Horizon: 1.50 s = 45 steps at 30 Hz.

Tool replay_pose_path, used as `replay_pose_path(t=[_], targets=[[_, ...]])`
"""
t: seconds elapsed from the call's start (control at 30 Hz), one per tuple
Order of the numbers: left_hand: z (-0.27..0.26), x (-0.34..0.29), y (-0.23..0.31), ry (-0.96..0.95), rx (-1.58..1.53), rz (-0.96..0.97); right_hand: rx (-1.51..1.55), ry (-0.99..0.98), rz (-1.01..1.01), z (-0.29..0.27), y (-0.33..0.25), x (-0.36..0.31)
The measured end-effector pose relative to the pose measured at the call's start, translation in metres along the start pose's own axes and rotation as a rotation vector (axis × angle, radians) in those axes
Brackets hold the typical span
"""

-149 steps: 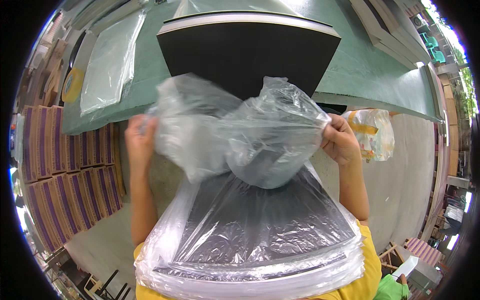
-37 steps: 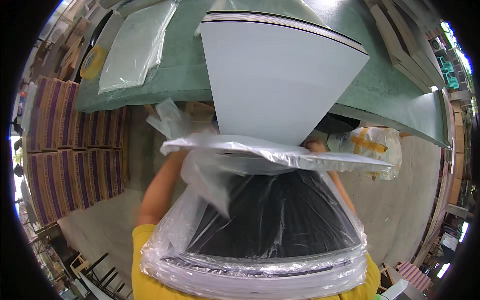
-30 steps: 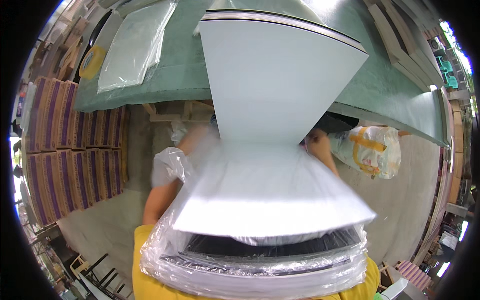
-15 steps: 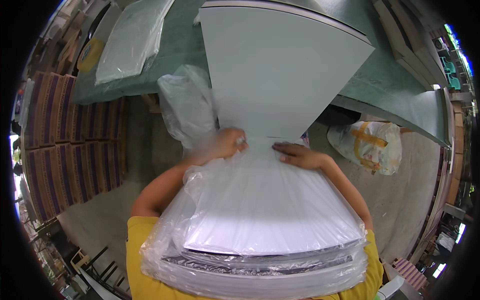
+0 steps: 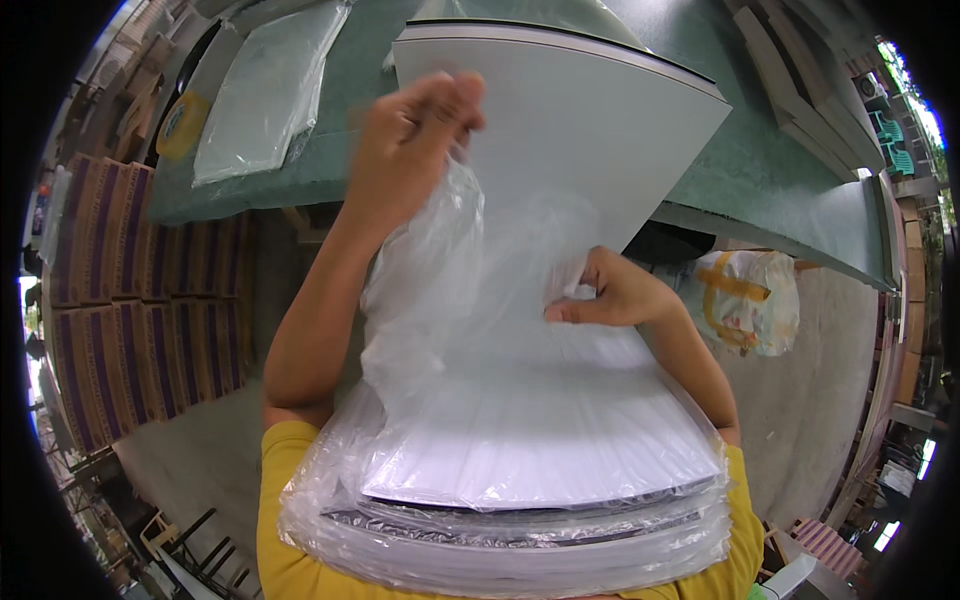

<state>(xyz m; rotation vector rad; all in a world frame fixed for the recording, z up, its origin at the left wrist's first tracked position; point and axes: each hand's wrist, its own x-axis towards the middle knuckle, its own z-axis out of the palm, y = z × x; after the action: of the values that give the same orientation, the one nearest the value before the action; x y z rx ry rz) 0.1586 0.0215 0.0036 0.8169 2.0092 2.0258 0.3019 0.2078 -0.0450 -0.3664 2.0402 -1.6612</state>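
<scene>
A pale grey panel [image 5: 560,130] slants from the green table down toward my body. Its lower part is inside a clear plastic bag [image 5: 430,310], which spreads over my lap. My left hand [image 5: 415,140], raised and slightly blurred, is closed on a gathered edge of the bag above the panel's left side. At the right of the bag's mouth, my right hand [image 5: 630,290] has curled fingers at the film and its thumb laid along the panel. White wrapped layers [image 5: 530,545] are stacked at the panel's near end.
The green table [image 5: 270,195] runs across the far side, with flat plastic sleeves [image 5: 265,100] and a roll of yellow tape [image 5: 182,125] on its left. Long boards [image 5: 815,100] lie at right. Stacked brown cartons [image 5: 140,290] stand left; a taped bundle [image 5: 745,300] sits under the table.
My left hand has risen up and away, pulling the bag's edge up over the panel. The right hand has gone from lying flat to curled. The film now covers more of the panel.
</scene>
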Motion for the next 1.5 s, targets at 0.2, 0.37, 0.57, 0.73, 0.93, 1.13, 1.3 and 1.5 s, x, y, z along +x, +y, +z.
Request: replay_pose_path(t=[0.2, 0.37, 0.57, 0.73, 0.93, 1.13, 1.3, 1.5], targets=[[-0.007, -0.024, -0.041, -0.615, 0.187, -0.238, 0.028, 0.227, -0.021, -0.008, -0.014, 0.003], [-0.003, -0.029, -0.032, -0.588, 0.056, -0.504, -0.817, 1.219, -0.247, -0.018, -0.013, 0.016], [0.011, -0.034, -0.015, -0.569, 0.224, -0.336, 0.149, 0.665, -0.014, 0.005, -0.020, 0.006], [0.007, -0.038, -0.014, -0.406, 0.367, -0.156, 0.551, 0.490, -0.028, -0.002, -0.016, 0.016], [-0.011, -0.031, -0.004, -0.448, 0.299, -0.304, 0.764, 0.461, 0.154, 0.007, -0.015, 0.014], [0.006, -0.045, -0.021, -0.548, 0.224, -0.360, -0.006, 0.414, 0.440, 0.002, 0.008, 0.024], [0.002, -0.051, -0.021, -0.611, 0.296, -0.272, 0.412, 0.626, 0.163, 0.007, 0.014, 0.038], [-0.020, -0.043, 0.005, -0.376, 0.219, -0.413, 0.877, 0.308, 0.018, -0.011, 0.000, 0.018]])
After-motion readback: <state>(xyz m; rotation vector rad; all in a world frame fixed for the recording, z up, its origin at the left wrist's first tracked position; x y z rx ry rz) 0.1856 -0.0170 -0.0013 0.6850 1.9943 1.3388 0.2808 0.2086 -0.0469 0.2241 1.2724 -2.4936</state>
